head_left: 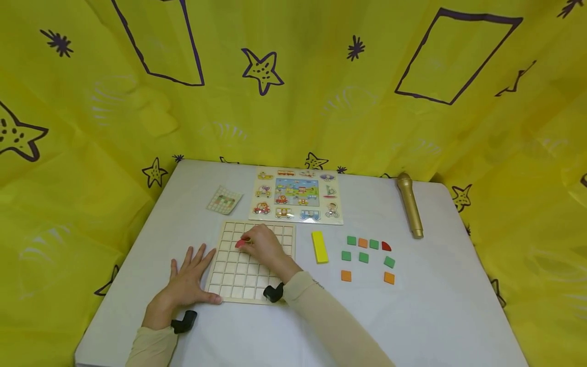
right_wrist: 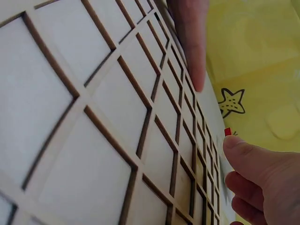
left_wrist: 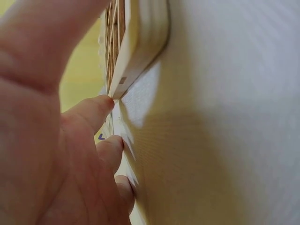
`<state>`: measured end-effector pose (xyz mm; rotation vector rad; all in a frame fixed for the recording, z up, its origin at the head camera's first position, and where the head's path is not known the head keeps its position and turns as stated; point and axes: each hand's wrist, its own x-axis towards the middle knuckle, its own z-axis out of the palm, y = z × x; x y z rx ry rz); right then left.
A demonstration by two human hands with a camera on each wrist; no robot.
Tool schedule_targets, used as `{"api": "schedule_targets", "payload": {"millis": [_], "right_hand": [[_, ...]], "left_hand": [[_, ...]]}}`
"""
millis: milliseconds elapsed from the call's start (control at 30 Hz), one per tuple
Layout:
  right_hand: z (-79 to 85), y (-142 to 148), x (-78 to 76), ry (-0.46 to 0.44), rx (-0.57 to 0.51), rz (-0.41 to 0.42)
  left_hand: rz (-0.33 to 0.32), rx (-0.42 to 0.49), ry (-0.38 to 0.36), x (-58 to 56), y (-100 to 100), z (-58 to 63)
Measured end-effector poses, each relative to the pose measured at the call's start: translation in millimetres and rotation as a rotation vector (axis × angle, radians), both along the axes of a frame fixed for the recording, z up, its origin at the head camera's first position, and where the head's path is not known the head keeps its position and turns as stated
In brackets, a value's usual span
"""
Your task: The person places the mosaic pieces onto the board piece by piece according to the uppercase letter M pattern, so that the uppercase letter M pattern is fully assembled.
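A small red piece (head_left: 240, 243) is pinched between thumb and fingertips of my right hand (head_left: 265, 248), over the upper left part of a wooden grid board (head_left: 237, 292). In the right wrist view, only a red corner of the piece (right_wrist: 228, 131) shows beyond the thumb. The board's square recesses (right_wrist: 112, 103) look bare there. My left hand (head_left: 189, 281) lies on the table with fingers spread, its thumb at the board's lower left corner and its index fingertip close to the left edge. The left wrist view shows the board's side (left_wrist: 136, 51) near that hand.
Right of the board lie a yellow block (head_left: 320, 247) and several green tiles (head_left: 364, 258), orange tiles (head_left: 346, 276) and a red quarter-round piece (head_left: 387, 246). Behind the board are a picture puzzle (head_left: 295, 215) and a pattern card (head_left: 224, 200). A gold microphone (head_left: 409, 204) lies at the back right.
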<state>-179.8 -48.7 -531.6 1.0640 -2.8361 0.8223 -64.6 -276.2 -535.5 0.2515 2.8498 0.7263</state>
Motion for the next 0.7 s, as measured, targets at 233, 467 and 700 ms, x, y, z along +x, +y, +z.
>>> {"api": "schedule_targets", "payload": {"millis": [233,467,700], "right_hand": [[-3.9,-10,0.3,0.008,0.015,0.011],[-6.1,-15,-0.2,0.075,0.055,-0.004],[-9.7,-17,0.0,0.091,0.076,-0.010]], "left_hand": [[-0.003,-0.001,-0.001,0.1,0,-0.5],[-0.004,0.004,0.002,-1.4,1,1.0],[0.002,0.003,-0.003,-1.4,0,-0.4]]}}
